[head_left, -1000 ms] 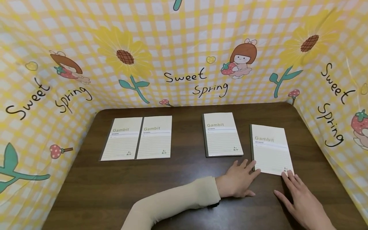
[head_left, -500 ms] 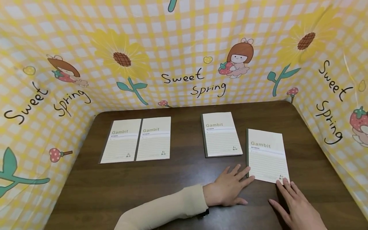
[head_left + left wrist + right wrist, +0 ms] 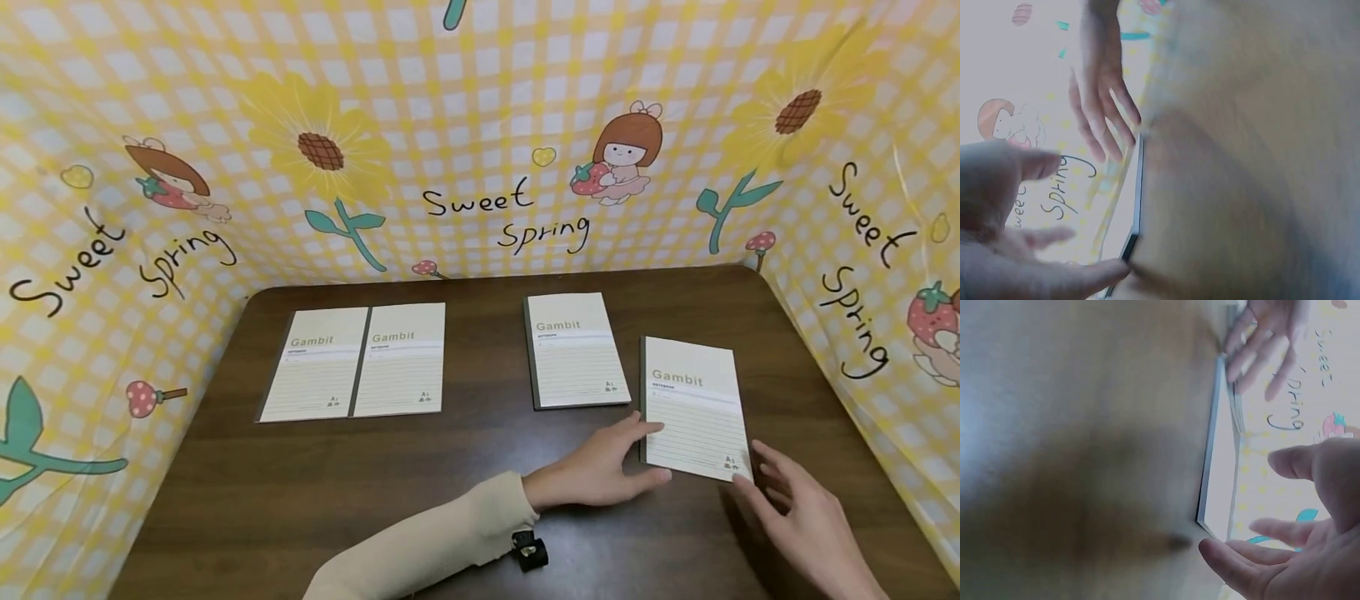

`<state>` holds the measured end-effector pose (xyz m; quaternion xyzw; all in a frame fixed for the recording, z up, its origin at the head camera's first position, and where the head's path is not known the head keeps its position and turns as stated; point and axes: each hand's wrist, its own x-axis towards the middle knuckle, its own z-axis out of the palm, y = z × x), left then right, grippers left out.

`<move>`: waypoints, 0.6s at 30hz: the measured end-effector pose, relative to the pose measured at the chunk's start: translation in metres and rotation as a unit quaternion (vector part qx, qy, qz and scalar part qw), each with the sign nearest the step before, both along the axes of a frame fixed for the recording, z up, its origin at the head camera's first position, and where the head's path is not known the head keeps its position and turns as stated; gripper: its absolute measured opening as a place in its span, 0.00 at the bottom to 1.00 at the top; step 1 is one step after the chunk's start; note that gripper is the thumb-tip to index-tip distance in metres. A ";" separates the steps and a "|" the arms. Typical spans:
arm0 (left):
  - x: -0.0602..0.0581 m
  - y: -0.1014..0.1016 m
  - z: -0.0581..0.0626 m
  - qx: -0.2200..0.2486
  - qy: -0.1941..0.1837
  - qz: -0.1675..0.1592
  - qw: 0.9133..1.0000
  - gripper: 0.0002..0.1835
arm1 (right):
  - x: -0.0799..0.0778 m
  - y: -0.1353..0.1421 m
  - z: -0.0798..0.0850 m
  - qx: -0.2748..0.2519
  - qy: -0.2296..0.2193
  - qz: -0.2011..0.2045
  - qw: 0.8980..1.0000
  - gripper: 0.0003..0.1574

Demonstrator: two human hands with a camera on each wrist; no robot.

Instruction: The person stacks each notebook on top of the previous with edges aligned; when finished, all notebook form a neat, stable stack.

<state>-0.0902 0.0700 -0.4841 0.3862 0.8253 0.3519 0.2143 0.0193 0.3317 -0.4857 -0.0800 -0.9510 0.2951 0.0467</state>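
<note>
Notebook (image 3: 693, 408) with a white cover, a dark spine and the word Gambit sits right of centre in the lower half of the head view, tilted a little, between the two hands. The left hand (image 3: 600, 467) is at its spine side, fingers and thumb spread apart; in the left wrist view one fingertip meets the dark spine. The right hand (image 3: 810, 512) is at its lower right corner, fingers loosely bent and parted from the thumb; whether they press on the corner cannot be told.

Under it all is a dark brown wood-grain worktop (image 3: 375, 492) with rounded far corners and a pale sheen of light near the middle. Another notebook (image 3: 577, 350) lies just up and left of the first. At the left of the frame are a third notebook (image 3: 315, 367) and a fourth notebook (image 3: 400, 358), side by side with edges meeting.

A yellow-and-white checked cloth (image 3: 480, 83) walls the worktop at the back and on both sides, printed with big yellow flowers, small cartoon figures holding strawberries, and the words Sweet Spring. A beige sleeve (image 3: 420, 533) enters from the bottom edge, a small black device (image 3: 531, 551) at its cuff.
</note>
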 end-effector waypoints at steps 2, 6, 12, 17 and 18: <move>0.001 0.001 -0.001 0.033 -0.049 0.046 0.997 0.36 | -0.004 0.006 0.003 -0.023 -0.032 -0.020 0.999 0.43; 0.004 0.003 -0.002 0.104 -0.178 0.128 0.970 0.33 | -0.010 0.014 0.005 -0.089 -0.083 -0.042 0.992 0.47; 0.008 0.010 0.002 0.181 -0.310 0.217 0.908 0.29 | -0.013 0.019 -0.002 -0.293 -0.091 -0.039 0.951 0.46; 0.006 0.013 0.003 0.236 -0.383 0.252 0.857 0.31 | -0.015 0.030 -0.005 -0.431 -0.131 -0.040 0.892 0.51; 0.005 0.013 0.003 0.244 -0.395 0.255 0.848 0.32 | -0.015 0.032 -0.006 -0.442 -0.140 -0.039 0.885 0.51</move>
